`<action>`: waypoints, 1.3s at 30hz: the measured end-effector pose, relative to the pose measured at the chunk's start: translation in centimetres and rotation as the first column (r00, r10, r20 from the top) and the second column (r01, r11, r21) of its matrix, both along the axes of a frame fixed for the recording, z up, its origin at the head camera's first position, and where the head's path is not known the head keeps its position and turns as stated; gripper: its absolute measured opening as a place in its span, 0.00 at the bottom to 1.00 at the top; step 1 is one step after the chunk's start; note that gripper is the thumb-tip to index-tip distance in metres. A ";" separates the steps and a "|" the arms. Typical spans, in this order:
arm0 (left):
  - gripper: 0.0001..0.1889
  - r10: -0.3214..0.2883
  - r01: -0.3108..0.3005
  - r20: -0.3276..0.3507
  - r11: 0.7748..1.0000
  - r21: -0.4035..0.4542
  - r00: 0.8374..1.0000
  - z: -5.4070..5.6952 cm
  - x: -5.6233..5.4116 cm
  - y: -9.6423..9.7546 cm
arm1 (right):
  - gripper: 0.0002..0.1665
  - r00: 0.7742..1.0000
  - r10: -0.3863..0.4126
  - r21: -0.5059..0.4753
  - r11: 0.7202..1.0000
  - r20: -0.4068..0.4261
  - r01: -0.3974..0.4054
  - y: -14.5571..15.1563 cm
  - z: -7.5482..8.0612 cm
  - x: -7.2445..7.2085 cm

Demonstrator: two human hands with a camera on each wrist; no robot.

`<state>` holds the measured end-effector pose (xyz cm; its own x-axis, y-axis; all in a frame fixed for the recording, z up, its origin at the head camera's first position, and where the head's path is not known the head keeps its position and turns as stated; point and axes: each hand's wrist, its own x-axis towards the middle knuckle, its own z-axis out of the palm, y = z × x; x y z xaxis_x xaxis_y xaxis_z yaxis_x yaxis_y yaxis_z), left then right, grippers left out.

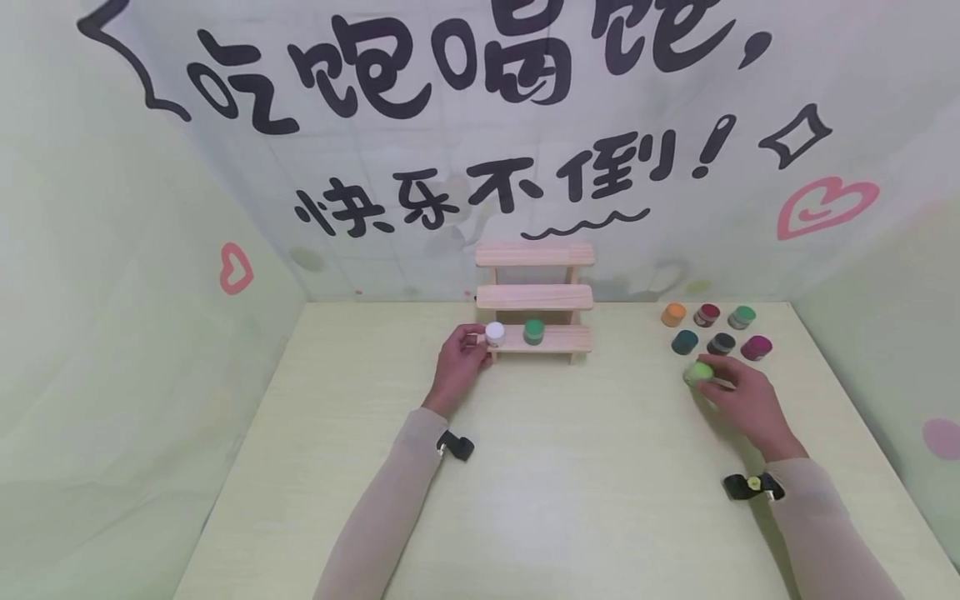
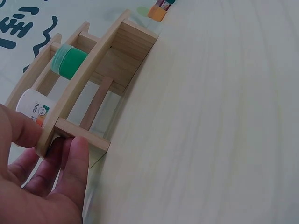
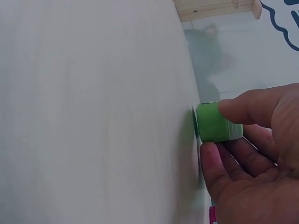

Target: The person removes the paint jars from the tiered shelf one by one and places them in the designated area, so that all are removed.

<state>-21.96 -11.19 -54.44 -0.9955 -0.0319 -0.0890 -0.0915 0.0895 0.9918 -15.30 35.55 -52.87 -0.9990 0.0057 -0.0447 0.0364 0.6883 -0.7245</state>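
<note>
While right fingers (image 3: 252, 106) pinch a light-green jar (image 3: 212, 123), contents unclear | left fingers (image 2: 74, 168) clasp the shelf (image 1: 566, 337) bearing white jar (image 1: 495, 334), green jar (image 1: 534, 332)

This is a small cloth-walled booth built around a pale wood-grain bench (image 1: 585, 475); what kind of building holds it cannot be told. Behind the three-tier wooden stand (image 1: 534, 297) hangs a whitish backdrop (image 1: 405, 275) printed with large black Chinese lettering (image 1: 504, 197) and a pink heart outline (image 1: 827, 208). Left and right of the stand, pale green side cloths (image 1: 112, 333), the left one wrinkled, enclose the bench. Wrist-worn black cameras (image 1: 460, 447) in front of the stand mark a recording setup.
</note>
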 end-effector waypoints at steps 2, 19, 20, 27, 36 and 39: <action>0.14 0.000 0.000 -0.002 1.000 0.001 1.000 0.0 0.0 0.0 | 0.32 1.000 0.004 0.001 1.000 0.000 -0.004 0.0 0.0 -0.1; 0.14 0.008 -0.008 -0.003 1.000 -0.004 1.000 0.1 0.2 0.0 | 0.34 1.000 0.013 -0.014 1.000 -0.024 -0.014 0.3 0.6 -0.2; 0.14 0.008 -0.008 -0.005 1.000 -0.003 1.000 0.1 0.2 0.0 | 0.35 1.000 0.010 -0.014 1.000 -0.027 -0.011 0.4 0.7 -0.3; 0.14 0.001 -0.001 -0.012 1.000 -0.003 1.000 0.4 0.4 0.0 | 0.38 0.999 -0.024 -0.046 0.999 -0.031 0.023 0.7 2.0 -0.2; 0.14 0.004 -0.004 -0.009 1.000 -0.017 1.000 0.5 0.4 0.1 | 0.35 0.993 -0.063 -0.079 0.995 -0.100 0.055 -1.0 3.9 -0.3; 0.14 0.004 -0.004 -0.005 1.000 -0.015 1.000 0.5 0.4 0.1 | 0.33 0.990 -0.062 -0.097 0.994 -0.129 0.050 -1.7 4.3 -0.4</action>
<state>-21.58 -11.08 -53.93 -0.9958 -0.0373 -0.0832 -0.0867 0.1045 0.9907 -15.66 33.84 -48.56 -0.9944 0.0638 0.0837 -0.0267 0.6166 -0.7868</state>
